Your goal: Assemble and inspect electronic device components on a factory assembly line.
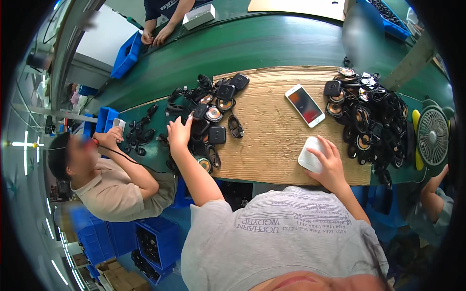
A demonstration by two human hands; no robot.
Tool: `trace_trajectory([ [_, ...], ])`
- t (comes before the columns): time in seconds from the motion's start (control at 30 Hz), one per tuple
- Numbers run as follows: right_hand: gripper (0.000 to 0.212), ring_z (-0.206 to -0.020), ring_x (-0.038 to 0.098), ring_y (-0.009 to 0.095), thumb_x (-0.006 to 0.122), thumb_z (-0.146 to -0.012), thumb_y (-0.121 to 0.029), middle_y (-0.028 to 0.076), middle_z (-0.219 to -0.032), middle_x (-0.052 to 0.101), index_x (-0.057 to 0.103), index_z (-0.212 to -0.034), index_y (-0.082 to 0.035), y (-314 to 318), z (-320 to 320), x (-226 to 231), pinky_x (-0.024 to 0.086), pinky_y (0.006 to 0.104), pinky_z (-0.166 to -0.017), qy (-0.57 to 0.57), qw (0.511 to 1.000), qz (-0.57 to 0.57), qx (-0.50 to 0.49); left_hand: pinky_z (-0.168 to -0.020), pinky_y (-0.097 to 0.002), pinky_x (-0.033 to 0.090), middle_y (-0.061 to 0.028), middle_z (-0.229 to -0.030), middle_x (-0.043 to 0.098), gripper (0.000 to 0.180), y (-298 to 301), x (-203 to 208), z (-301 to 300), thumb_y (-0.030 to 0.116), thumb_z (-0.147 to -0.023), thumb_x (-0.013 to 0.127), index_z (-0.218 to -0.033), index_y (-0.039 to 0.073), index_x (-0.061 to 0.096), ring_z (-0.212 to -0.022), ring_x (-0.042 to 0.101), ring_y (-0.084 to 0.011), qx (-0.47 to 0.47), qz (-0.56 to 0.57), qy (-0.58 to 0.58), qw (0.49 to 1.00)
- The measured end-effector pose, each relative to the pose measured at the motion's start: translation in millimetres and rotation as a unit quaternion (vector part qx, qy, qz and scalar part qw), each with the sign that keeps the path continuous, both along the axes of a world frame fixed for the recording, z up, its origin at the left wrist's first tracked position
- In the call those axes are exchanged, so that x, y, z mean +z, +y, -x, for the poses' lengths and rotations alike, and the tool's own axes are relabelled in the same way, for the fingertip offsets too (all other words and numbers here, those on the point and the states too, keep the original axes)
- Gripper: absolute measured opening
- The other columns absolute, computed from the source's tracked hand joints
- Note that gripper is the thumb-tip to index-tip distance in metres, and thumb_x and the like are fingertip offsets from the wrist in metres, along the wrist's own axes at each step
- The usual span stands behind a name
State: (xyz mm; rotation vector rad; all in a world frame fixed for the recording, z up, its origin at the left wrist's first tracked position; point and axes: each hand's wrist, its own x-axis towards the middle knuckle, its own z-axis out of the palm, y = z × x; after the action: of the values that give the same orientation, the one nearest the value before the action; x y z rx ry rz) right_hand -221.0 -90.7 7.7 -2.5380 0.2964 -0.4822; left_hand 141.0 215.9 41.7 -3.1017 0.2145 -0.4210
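My left hand [179, 133] reaches into the left pile of black speaker-like units with cables [213, 114], fingers apart, its fingertips at the pile's near side. Several units show round faces with silver and copper-coloured rings; others are plain black squares with rounded corners [217, 135]. My right hand [331, 165] is closed around a flat white case with rounded corners [309, 157], thumb across its top. The case's exact kind cannot be made out. It lies at the near right of the cardboard sheet [264, 111], below a white smartphone [305, 105] with its screen lit.
A second heap of the units [369, 116] covers the cardboard's right side, by a fan [433, 136]. Loose black cables [141, 128] lie at left. A seated co-worker [114, 174] is on my left, another person's hands [158, 38] are across the green bench, and blue bins [158, 242] stand below.
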Motion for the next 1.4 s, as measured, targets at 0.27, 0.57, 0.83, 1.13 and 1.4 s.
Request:
trace_trajectory([
  [0.27,0.065,-0.131,0.043,0.031,0.084,-0.060,-0.020,0.010,-0.144,0.045,0.061,-0.122,-0.019,-12,-2,9,0.037,0.0426,-0.108,-0.016,1.000,0.021,0.005,-0.098,-0.0400,0.045,-0.0110,-0.121,0.064,0.034,-141,38,100,0.013,-0.087,0.063,-0.120,0.005,0.060,-0.112,0.059,-0.0288,-0.352,0.291,-0.025,0.889],
  [0.57,0.052,-0.108,0.060,0.033,0.061,-0.079,-0.008,0.017,-0.135,0.052,0.052,-0.129,-0.010,-138,-92,42,0.052,0.0401,-0.088,-0.056,0.982,0.180,-0.020,-0.079,-0.0311,0.052,-0.0072,-0.117,0.063,0.038,-234,-47,141,-0.004,-0.081,0.061,-0.117,0.007,0.059,-0.088,0.063,-0.0204,-0.527,0.415,0.061,0.739],
  [0.83,0.042,-0.084,0.067,0.034,0.051,-0.089,-0.010,0.012,-0.101,0.071,0.056,-0.130,-0.010,-251,-229,57,0.052,0.0408,-0.073,0.339,0.893,0.194,-0.224,-0.065,-0.0273,0.050,-0.0061,-0.106,0.062,0.039,-228,-51,130,-0.008,-0.080,0.056,-0.115,0.008,0.060,-0.070,0.056,-0.0146,-0.472,0.468,0.140,0.734],
  [1.13,0.024,-0.076,0.069,0.025,0.055,-0.093,-0.017,0.013,-0.092,0.073,0.070,-0.108,-0.006,-205,-252,72,0.054,0.0365,-0.068,0.070,0.988,0.083,-0.111,-0.065,-0.0264,0.050,-0.0059,-0.099,0.062,0.034,-227,-54,121,-0.004,-0.085,0.055,-0.117,0.007,0.058,-0.071,0.057,-0.0147,-0.459,0.472,0.197,0.726],
  [1.4,0.024,-0.067,0.068,0.019,0.063,-0.086,-0.001,0.009,-0.103,0.072,0.067,-0.109,-0.007,-64,-151,61,0.054,0.0288,-0.058,0.023,0.997,0.037,0.067,-0.075,-0.0281,0.053,-0.0104,-0.102,0.063,0.030,-217,-38,105,0.009,-0.093,0.060,-0.121,0.000,0.052,-0.082,0.064,-0.0175,-0.150,0.764,0.569,0.265],
])
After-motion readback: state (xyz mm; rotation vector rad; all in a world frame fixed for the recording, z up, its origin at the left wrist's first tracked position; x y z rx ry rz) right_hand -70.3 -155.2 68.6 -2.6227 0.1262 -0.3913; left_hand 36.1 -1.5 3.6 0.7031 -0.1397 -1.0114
